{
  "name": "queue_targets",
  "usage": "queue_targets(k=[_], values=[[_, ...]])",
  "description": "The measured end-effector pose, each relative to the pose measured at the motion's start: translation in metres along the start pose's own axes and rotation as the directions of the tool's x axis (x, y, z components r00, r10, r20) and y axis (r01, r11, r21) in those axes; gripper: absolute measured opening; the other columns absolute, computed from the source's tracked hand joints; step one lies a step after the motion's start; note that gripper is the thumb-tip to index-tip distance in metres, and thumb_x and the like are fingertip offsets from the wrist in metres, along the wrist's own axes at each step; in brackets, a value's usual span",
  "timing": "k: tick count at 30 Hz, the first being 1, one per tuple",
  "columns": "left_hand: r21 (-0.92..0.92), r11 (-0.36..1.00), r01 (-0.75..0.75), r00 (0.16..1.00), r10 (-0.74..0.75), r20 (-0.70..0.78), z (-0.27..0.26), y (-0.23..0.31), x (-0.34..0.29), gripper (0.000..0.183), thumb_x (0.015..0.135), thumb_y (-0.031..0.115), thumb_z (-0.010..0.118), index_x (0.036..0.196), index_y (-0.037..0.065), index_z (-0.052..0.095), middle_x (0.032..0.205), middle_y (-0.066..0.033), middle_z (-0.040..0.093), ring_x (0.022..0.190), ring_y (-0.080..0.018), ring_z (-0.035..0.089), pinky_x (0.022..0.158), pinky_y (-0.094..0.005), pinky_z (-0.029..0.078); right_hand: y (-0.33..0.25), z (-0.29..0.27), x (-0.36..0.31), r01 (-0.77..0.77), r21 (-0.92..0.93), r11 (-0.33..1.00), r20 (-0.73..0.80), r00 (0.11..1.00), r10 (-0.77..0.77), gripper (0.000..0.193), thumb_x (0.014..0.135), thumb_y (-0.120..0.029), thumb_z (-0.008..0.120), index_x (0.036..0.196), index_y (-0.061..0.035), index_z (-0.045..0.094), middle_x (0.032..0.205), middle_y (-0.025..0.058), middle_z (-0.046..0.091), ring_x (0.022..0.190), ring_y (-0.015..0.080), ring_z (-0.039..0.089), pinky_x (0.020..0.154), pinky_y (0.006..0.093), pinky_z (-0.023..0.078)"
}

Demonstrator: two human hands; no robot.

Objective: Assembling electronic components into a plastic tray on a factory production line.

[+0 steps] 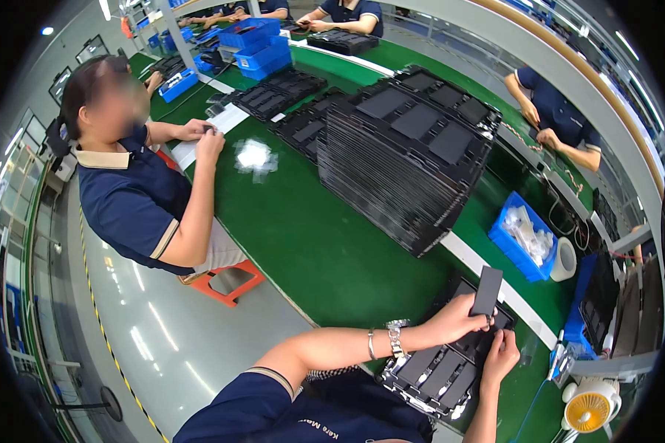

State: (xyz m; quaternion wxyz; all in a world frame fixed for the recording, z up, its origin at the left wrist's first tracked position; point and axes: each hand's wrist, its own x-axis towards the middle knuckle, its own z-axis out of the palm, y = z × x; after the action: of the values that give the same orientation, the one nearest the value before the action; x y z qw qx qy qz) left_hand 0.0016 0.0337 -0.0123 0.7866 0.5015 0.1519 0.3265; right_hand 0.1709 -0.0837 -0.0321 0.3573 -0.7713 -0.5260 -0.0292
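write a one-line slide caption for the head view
Left hand holds a black block over a black tray on a green bench, right hand close by.

Bright light comes from slim white ceiling tubes (627, 46) at two o'clock. Streaked reflections cross the glossy grey floor (129, 295) at eight o'clock; glare bleaches the smooth green tabletop (273, 229) toward ten. Blur masks a seated, navy-shirted co-worker's head (111, 96); fisheye edges bow into black.

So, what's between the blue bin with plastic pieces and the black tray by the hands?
Green tabletop crossed by a white strip, in the head view; the black bar in the left hand partly hides the strip.
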Motion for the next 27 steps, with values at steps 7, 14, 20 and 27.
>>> queue_targets(k=[7, 14, 20, 27], values=[[0.01, 0.999, 0.035, 0.999, -0.035, 0.015, 0.002, -0.005, 0.002, 0.02, 0.095, 0.004, 0.056, 0.114, -0.003, 0.056, 0.099, -0.0057, 0.064, 0.089, -0.0103, 0.062, 0.079, -0.0256, 0.052, 0.001, -0.001, -0.005, 0.02, -0.006, 1.0, 0.044, 0.999, -0.02, 0.012, 0.091, -0.008, 0.062, 0.082, -0.0003, 0.061, 0.065, 0.0155, 0.057, 0.053, 0.0285, 0.055, 0.052, 0.038, 0.041], [-0.009, 0.992, 0.124, 0.992, -0.124, 0.016, 0.001, -0.003, -0.002, 0.023, 0.094, 0.002, 0.057, 0.116, -0.003, 0.056, 0.103, -0.0063, 0.064, 0.09, -0.0102, 0.062, 0.081, -0.0259, 0.053, 0.003, -0.006, -0.004, -0.094, 0.242, 0.966, 0.089, 0.993, 0.075, 0.01, 0.091, -0.004, 0.061, 0.082, 0.0008, 0.061, 0.058, 0.0077, 0.051, 0.047, 0.0127, 0.046, 0.047, 0.0298, 0.035], [0.031, 0.99, 0.135, 0.99, -0.136, 0.031, 0.007, -0.003, -0.002, 0.022, 0.095, 0.003, 0.057, 0.116, -0.002, 0.055, 0.103, -0.0075, 0.064, 0.091, -0.0115, 0.062, 0.082, -0.0274, 0.053, 0.008, -0.017, -0.007, -0.228, 0.466, 0.855, 0.051, 0.972, 0.231, 0.021, 0.096, -0.009, 0.055, 0.079, 0.0013, 0.061, 0.059, -0.0026, 0.049, 0.052, 0.003, 0.041, 0.047, 0.0208, 0.029], [0.125, 0.977, 0.173, 0.985, -0.172, -0.024, 0.009, 0.015, -0.01, 0.039, 0.095, 0.008, 0.059, 0.128, -0.004, 0.041, 0.103, -0.0093, 0.064, 0.091, -0.0118, 0.064, 0.083, -0.0283, 0.053, 0.017, -0.016, 0.001, -0.287, 0.474, 0.833, 0.091, 0.956, 0.278, 0.024, 0.099, -0.013, 0.055, 0.08, 0.0003, 0.06, 0.06, -0.0025, 0.048, 0.053, 0.0033, 0.04, 0.049, 0.0212, 0.027]])
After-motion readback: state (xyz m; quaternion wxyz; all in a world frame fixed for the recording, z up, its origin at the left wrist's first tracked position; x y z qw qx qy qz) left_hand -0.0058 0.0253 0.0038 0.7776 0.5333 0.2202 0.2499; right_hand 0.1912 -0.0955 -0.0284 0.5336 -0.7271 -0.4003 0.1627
